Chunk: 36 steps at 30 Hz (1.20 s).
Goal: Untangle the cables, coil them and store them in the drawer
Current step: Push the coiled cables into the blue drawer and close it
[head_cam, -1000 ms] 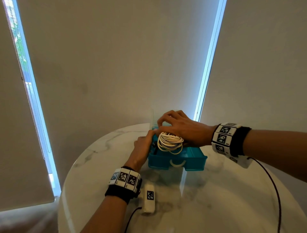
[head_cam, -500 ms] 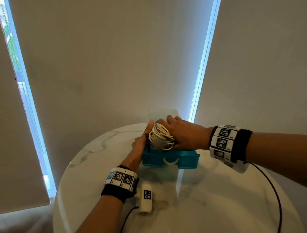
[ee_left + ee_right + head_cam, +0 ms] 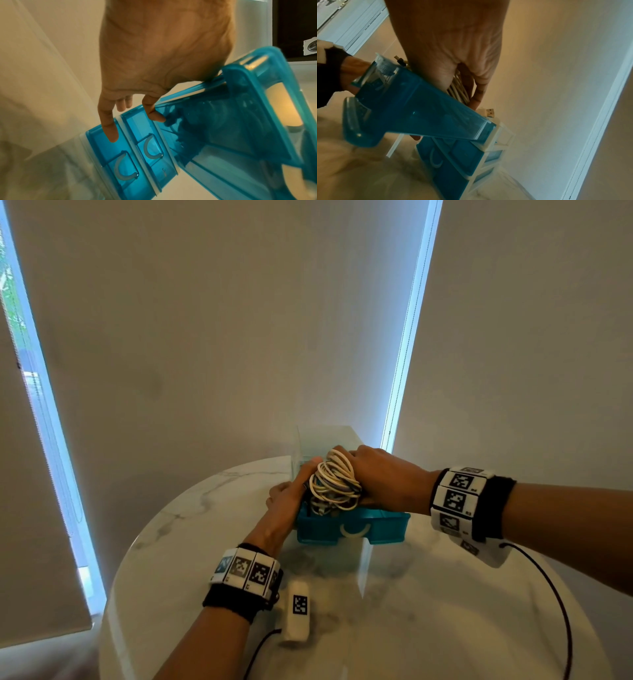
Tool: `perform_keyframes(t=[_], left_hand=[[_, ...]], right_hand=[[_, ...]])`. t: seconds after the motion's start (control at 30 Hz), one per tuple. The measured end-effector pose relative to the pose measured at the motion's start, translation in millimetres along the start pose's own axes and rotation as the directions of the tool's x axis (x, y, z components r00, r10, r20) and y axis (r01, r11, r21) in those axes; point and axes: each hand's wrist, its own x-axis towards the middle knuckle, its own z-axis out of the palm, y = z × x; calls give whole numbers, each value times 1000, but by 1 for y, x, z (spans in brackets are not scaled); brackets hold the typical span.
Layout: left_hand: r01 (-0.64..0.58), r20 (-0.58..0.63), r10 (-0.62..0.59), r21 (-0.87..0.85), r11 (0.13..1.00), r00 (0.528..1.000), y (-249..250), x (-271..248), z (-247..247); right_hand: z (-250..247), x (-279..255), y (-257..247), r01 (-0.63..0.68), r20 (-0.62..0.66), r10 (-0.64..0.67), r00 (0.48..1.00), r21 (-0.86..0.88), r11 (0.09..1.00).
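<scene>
A teal drawer [image 3: 383, 528] stands pulled out of a clear drawer unit [image 3: 320, 441] at the far side of the table. A coil of white cables [image 3: 334, 479] stands on edge at the drawer's left end, half above its rim. My right hand [image 3: 385, 477] grips the coil from behind; in the right wrist view its fingers [image 3: 477, 93] curl round the white loops [image 3: 458, 88] over the drawer [image 3: 423, 102]. A USB plug [image 3: 490, 112] sticks out beyond them. My left hand [image 3: 286, 503] rests against the drawer's left side [image 3: 214, 121], fingers [image 3: 109, 129] straight.
Two closed teal drawers [image 3: 149, 152] sit below the open one. The round white marble table [image 3: 428, 628] carries a white tagged device [image 3: 298, 611] with a black lead beside my left wrist. Another black lead [image 3: 563, 621] hangs from my right wrist. Blinds and a wall stand close behind.
The coil lay flat in the drawer under my right hand; now it is tipped up on edge and held from behind. My left hand stays at the drawer's left side.
</scene>
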Motion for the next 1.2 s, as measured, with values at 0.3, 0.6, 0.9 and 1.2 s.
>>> perform_keyframes(t=[0.3, 0.6, 0.9, 1.2], left_hand=[[199, 246, -195, 7, 980, 950, 66, -77, 25], [108, 246, -65, -165, 980, 967, 52, -69, 41], [91, 298, -20, -227, 970, 954, 53, -66, 40], [74, 260, -9, -238, 968, 966, 49, -64, 43]], right_hand=[[-5, -7, 7, -61, 103, 41, 994, 204, 977], [-34, 1, 12, -147, 431, 34, 902, 232, 961], [-30, -19, 2, -389, 394, 127, 910, 707, 591], [0, -13, -21, -339, 184, 291, 939, 344, 876]])
